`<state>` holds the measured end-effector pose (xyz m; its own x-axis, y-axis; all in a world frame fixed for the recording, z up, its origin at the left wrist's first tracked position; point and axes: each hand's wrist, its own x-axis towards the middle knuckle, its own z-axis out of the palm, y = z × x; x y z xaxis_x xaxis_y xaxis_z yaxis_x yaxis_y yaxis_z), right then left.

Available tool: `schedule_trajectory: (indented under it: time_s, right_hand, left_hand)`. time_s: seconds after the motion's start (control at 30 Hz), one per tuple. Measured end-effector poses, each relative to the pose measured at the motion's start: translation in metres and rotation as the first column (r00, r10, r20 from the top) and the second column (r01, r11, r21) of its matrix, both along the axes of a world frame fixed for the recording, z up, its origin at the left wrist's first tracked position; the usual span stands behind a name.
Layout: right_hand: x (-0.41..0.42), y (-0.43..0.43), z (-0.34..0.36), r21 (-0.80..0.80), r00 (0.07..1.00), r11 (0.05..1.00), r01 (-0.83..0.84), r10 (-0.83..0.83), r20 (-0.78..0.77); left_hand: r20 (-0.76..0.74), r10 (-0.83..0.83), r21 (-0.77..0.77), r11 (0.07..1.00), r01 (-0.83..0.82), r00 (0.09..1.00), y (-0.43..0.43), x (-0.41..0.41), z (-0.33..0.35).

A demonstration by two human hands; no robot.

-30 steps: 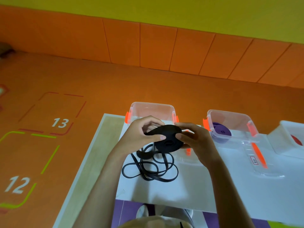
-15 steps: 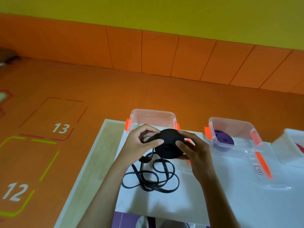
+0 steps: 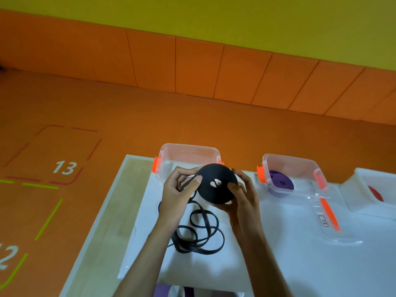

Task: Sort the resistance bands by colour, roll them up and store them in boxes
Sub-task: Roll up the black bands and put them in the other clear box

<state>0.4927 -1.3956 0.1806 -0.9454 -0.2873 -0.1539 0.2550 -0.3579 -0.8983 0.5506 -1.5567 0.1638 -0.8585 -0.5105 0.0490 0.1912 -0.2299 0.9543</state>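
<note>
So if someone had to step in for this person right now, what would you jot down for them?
Left hand: pinches the black roll at its left edge, thumb on the face.
Right hand: grips the same roll from the right and below.
Things: the loose black tail lies in loops on the white table. The clear box behind the hands looks empty. The next box holds a purple roll. A white box at far right shows something red.
Done: purple rolled and boxed; black partly rolled.
Left: wind up the tail, then put the roll in the clear box.
</note>
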Motion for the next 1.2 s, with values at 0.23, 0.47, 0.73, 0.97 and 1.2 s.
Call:
schedule_trajectory:
  time_s: [0.23,0.47,0.73,0.97,1.2]
  right_hand:
    - [-0.005,0.025,-0.003,-0.055,0.990,0.994,-0.095,0.100,0.100]
    - [-0.026,0.062,-0.011,0.248,0.994,0.963,-0.104,0.104,0.016]
    - [-0.027,0.091,-0.021,0.197,0.995,0.977,-0.083,0.068,0.079]
    - [-0.028,0.072,-0.033,0.090,0.965,0.989,-0.115,0.090,0.245]
    - [-0.054,0.038,-0.050,0.332,0.974,0.930,-0.160,0.094,0.208]
  left_hand:
    - [0.022,-0.085,0.017,0.996,0.085,0.996,0.006,-0.005,-0.005]
    - [0.132,0.002,-0.019,1.000,0.001,0.991,0.030,-0.010,-0.005]
    - [0.231,0.184,-0.064,0.983,-0.173,0.955,0.085,-0.010,-0.011]
    - [0.302,0.276,-0.031,0.960,-0.280,0.913,0.085,-0.004,-0.021]
    - [0.365,0.295,0.062,0.939,-0.339,0.883,0.049,-0.025,-0.036]
